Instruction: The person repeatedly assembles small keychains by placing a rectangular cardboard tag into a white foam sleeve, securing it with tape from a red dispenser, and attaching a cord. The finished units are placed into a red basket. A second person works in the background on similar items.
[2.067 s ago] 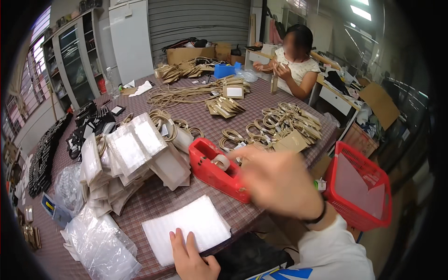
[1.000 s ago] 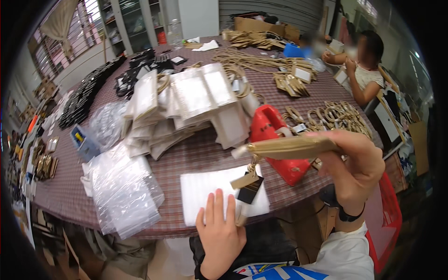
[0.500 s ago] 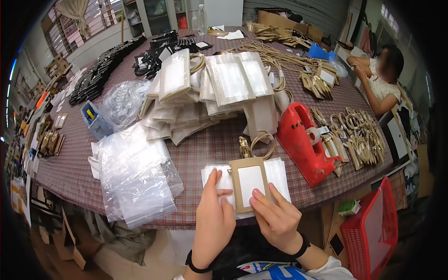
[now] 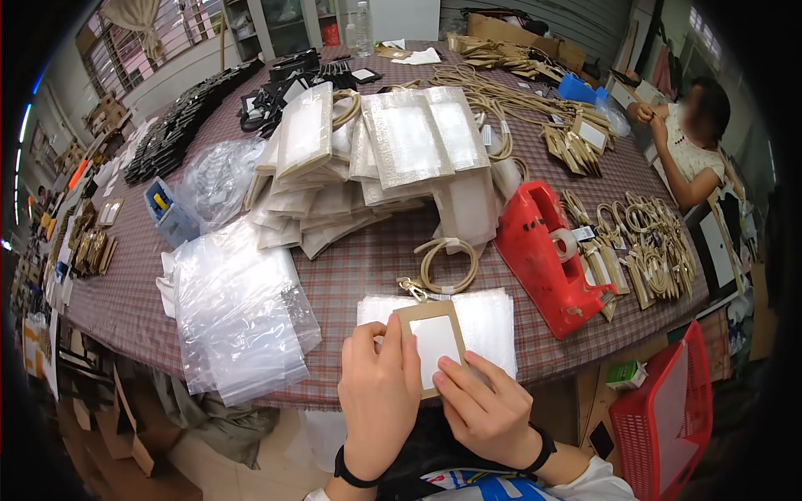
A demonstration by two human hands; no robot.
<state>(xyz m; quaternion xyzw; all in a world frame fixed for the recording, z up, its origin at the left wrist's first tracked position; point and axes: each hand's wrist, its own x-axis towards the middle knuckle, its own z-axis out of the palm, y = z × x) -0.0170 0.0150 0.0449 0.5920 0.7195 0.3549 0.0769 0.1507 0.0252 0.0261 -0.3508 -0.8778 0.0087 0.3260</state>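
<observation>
A tan badge holder (image 4: pixel 458 321) with a white insert lies tilted a little to the left in front of me. My left hand (image 4: pixel 378 405) is closed on its left edge. My right hand (image 4: pixel 489 409) grips its lower right side, fingertips over the white insert and the thumb hidden. At the holder's top are a gold metal clasp (image 4: pixel 413 289) and a coiled tan cord (image 4: pixel 474 271) resting on the cloth. Beneath the holder is a stack of white translucent sleeves (image 4: pixel 493 330). Past it rises a heap of badge holders in clear sleeves (image 4: pixel 401 142).
A red tape dispenser (image 4: pixel 535 250) stands right of the heap. Clear plastic bags (image 4: pixel 234 309) lie at left, near a blue box with pens (image 4: pixel 171 219). Corded holders (image 4: pixel 656 242) lie far right. A red basket (image 4: pixel 660 417) stands below the table edge. Another person (image 4: pixel 697 154) sits at right.
The badge holder has shifted left and toward me, tilting left. Its cord coil has swung left and lies flatter. My left hand has closed from spread fingers onto the holder's edge.
</observation>
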